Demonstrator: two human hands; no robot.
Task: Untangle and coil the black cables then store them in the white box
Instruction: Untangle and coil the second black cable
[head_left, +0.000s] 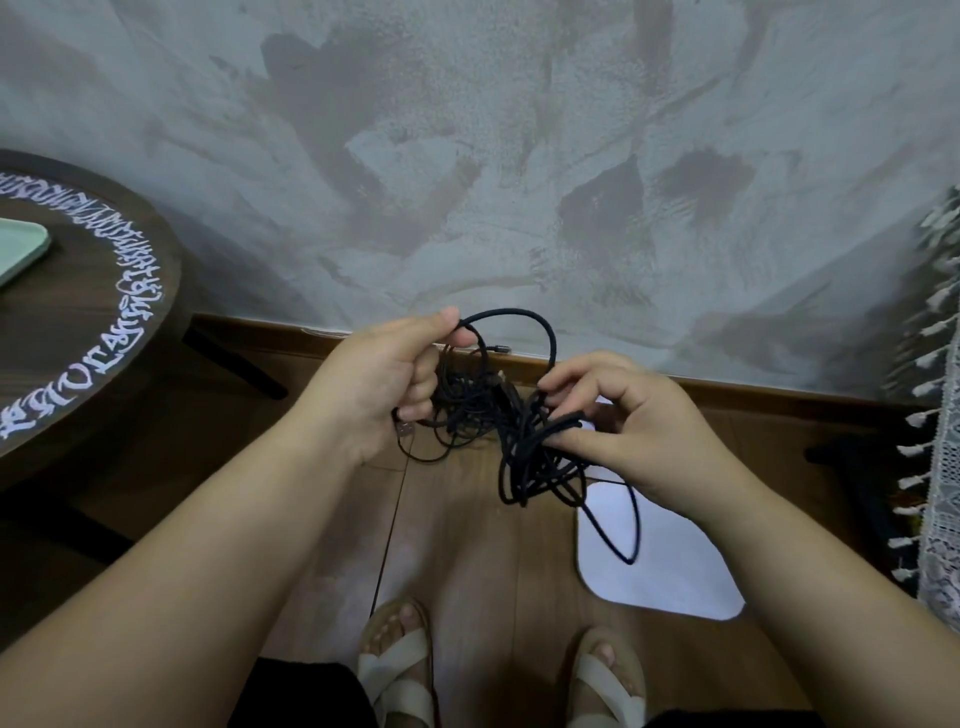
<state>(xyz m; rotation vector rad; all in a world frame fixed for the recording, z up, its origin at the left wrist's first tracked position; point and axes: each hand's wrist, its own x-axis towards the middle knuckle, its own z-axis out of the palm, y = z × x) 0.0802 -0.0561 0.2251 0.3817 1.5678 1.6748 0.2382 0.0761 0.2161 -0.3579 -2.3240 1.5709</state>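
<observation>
Fingers (451, 318) pinching a tangle of black cables (519, 447) in mid-air.
Left hand (379, 384) gripping one raised loop, right hand (639, 431) pinching a bunch of strands; held apart and above the floor (467, 561), probably to let loops hang free and show the knots. White box (670, 577) on the floor beneath the right hand, seemingly holding no cable; one loop dangling over it.
</observation>
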